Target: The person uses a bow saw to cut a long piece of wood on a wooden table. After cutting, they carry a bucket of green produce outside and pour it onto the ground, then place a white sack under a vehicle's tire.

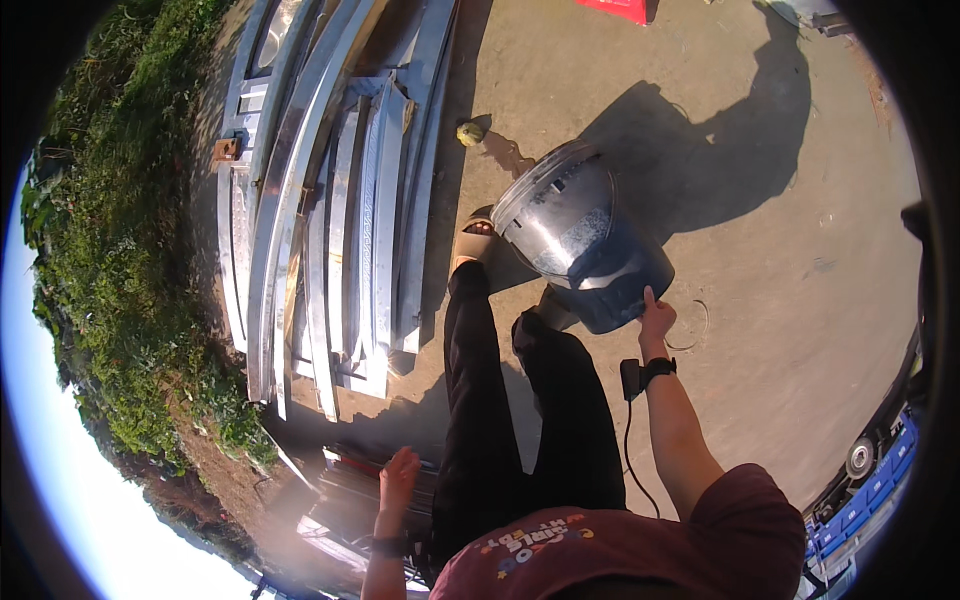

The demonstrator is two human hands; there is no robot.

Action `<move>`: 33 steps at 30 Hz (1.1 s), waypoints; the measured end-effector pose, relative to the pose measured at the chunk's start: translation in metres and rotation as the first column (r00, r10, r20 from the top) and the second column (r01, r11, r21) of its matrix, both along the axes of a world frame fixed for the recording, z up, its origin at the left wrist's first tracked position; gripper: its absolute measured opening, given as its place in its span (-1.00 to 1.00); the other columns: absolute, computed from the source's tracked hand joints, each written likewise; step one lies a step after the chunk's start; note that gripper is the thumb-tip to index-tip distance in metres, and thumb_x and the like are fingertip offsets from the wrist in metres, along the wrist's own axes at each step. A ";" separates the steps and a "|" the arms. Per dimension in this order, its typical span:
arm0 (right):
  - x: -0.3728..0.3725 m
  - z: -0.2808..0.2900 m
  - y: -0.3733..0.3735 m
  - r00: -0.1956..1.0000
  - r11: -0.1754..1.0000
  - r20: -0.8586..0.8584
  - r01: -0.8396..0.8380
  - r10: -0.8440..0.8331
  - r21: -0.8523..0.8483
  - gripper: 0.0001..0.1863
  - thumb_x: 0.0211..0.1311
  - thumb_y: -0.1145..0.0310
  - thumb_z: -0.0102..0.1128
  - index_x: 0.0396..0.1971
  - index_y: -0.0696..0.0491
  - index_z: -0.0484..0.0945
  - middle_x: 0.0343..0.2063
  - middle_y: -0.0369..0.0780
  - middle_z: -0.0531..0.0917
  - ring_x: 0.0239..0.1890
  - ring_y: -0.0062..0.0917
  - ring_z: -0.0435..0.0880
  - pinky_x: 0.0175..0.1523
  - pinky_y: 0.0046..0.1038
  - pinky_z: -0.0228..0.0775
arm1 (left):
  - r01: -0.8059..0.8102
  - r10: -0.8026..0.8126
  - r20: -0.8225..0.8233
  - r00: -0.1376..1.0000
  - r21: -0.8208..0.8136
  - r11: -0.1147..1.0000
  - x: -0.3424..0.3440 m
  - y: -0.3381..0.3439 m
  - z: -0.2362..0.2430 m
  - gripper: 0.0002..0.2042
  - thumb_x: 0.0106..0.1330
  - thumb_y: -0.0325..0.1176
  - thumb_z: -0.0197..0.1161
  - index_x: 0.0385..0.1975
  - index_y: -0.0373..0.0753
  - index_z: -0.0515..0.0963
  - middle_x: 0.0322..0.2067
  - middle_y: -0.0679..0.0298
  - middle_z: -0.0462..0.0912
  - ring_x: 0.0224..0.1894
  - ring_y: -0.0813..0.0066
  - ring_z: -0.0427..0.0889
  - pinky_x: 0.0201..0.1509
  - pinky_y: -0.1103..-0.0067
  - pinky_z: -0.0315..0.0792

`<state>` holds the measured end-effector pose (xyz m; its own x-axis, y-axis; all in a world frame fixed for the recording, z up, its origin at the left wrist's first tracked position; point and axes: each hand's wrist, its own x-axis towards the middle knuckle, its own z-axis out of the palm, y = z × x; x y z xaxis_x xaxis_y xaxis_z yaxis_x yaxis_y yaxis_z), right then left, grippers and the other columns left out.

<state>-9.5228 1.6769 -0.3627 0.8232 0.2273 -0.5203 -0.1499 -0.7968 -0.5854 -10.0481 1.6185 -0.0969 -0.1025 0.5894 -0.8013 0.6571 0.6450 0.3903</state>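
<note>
Along your left side, a long stack of silvery metal lengths [290, 210] covers the ground [790, 290], a small rusty block [227, 149] at its left edge and green plants [130, 290] beyond it. Far ahead, just right of the stack, lies a small yellowish-green, gourd-like thing [469, 134]; farther off, a red object [618, 8] is cut by the edge of view. At the near right, you have a wheel [860, 457] beside blue panels [865, 510].

Pale lettering runs across your maroon shirt [640, 555], upside down from this view.

Ahead of you, right of your sandalled foot [477, 235], is the bucket [590, 240]: dark, glossy and tilted, its ribbed rim toward the far left and its base toward you, with whitish scuffs on its wall. Your right hand [655, 318] grips the base edge, thumb up against the side. Your left hand [399, 478] is near a second metal pile [335, 530], fingers seemingly curled; you cannot tell how tightly they close.
</note>
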 end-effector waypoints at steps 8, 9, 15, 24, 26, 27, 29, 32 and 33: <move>0.007 0.044 0.007 0.911 0.942 0.241 -0.324 0.335 -0.083 -0.52 -0.03 0.12 0.47 -0.67 0.21 0.44 -0.71 -0.15 0.50 -0.63 -0.38 0.48 -0.45 -0.35 0.36 | 0.018 -0.020 -0.021 1.000 -0.074 0.997 0.020 -0.041 0.051 -0.68 0.29 -0.36 0.21 0.01 -0.32 0.47 -0.25 0.08 0.67 -0.19 0.29 0.69 -0.18 0.48 0.57; 0.006 0.051 0.008 0.903 0.932 0.232 -0.344 0.361 -0.109 -0.53 -0.04 0.13 0.47 -0.67 0.21 0.44 -0.70 -0.14 0.50 -0.62 -0.36 0.48 -0.43 -0.34 0.35 | -0.026 0.025 -0.011 1.000 -0.079 0.997 0.018 -0.041 0.057 -0.68 0.30 -0.36 0.21 0.01 -0.33 0.47 -0.25 0.08 0.67 -0.19 0.30 0.68 -0.17 0.48 0.56; -0.001 0.087 0.024 0.796 0.868 0.347 -0.468 0.496 -0.167 -0.53 -0.06 0.13 0.47 -0.70 0.18 0.41 -0.71 -0.14 0.49 -0.62 -0.31 0.46 -0.43 -0.32 0.33 | -0.068 0.068 -0.011 0.998 -0.009 0.998 -0.001 -0.039 0.058 -0.69 0.33 -0.33 0.19 0.00 -0.35 0.47 -0.25 0.09 0.67 -0.18 0.42 0.66 -0.13 0.51 0.54; -0.019 0.067 0.077 0.727 0.822 0.419 -0.561 0.544 -0.094 -0.50 -0.08 0.10 0.49 -0.71 0.17 0.41 -0.71 -0.10 0.52 -0.63 -0.26 0.52 -0.46 -0.27 0.37 | -0.190 0.191 0.070 0.979 -0.024 0.981 -0.015 -0.070 0.036 -0.68 0.34 -0.32 0.19 0.01 -0.34 0.47 -0.23 0.13 0.68 -0.17 0.42 0.65 -0.16 0.51 0.54; -0.024 0.060 0.084 0.766 0.838 0.372 -0.540 0.525 -0.070 -0.50 -0.01 0.16 0.48 -0.73 0.16 0.35 -0.81 -0.21 0.43 -0.79 -0.53 0.44 -0.64 -0.40 0.30 | -0.145 0.143 0.050 0.988 0.029 0.989 -0.021 -0.076 0.032 -0.68 0.34 -0.32 0.19 0.01 -0.33 0.47 -0.23 0.13 0.68 -0.17 0.42 0.65 -0.17 0.50 0.55; -0.027 0.058 0.087 0.742 0.827 0.400 -0.556 0.539 -0.082 -0.51 0.02 0.17 0.47 -0.71 0.15 0.34 -0.82 -0.24 0.44 -0.85 -0.58 0.41 -0.71 -0.45 0.27 | -0.198 0.197 0.057 0.979 0.009 0.980 -0.025 -0.078 0.030 -0.69 0.34 -0.32 0.19 0.01 -0.33 0.47 -0.23 0.13 0.68 -0.17 0.42 0.65 -0.17 0.50 0.54; -0.030 0.056 0.092 0.749 0.812 0.341 -0.577 0.569 -0.087 -0.51 -0.07 0.11 0.48 -0.72 0.17 0.42 -0.70 -0.09 0.53 -0.63 -0.27 0.52 -0.47 -0.29 0.37 | -0.320 0.323 0.073 0.944 -0.050 0.946 -0.031 -0.083 0.027 -0.69 0.33 -0.33 0.19 0.01 -0.33 0.47 -0.23 0.14 0.68 -0.17 0.42 0.65 -0.18 0.50 0.54; -0.038 0.054 0.097 0.781 0.819 0.251 -0.561 0.571 -0.120 -0.50 -0.12 0.07 0.49 -0.74 0.18 0.45 -0.65 -0.01 0.57 -0.52 -0.12 0.58 -0.35 -0.22 0.42 | -0.310 0.313 0.075 0.947 -0.047 0.950 -0.040 -0.087 0.024 -0.69 0.33 -0.33 0.20 0.01 -0.31 0.47 -0.23 0.17 0.68 -0.17 0.45 0.65 -0.17 0.50 0.53; -0.042 0.054 0.098 0.785 0.816 0.224 -0.553 0.578 -0.168 -0.50 -0.13 0.07 0.50 -0.75 0.18 0.45 -0.65 -0.01 0.57 -0.51 -0.12 0.58 -0.34 -0.22 0.42 | -0.307 0.308 0.084 0.948 -0.036 0.951 -0.042 -0.088 0.023 -0.69 0.32 -0.33 0.20 0.01 -0.31 0.47 -0.23 0.18 0.68 -0.17 0.45 0.65 -0.17 0.49 0.53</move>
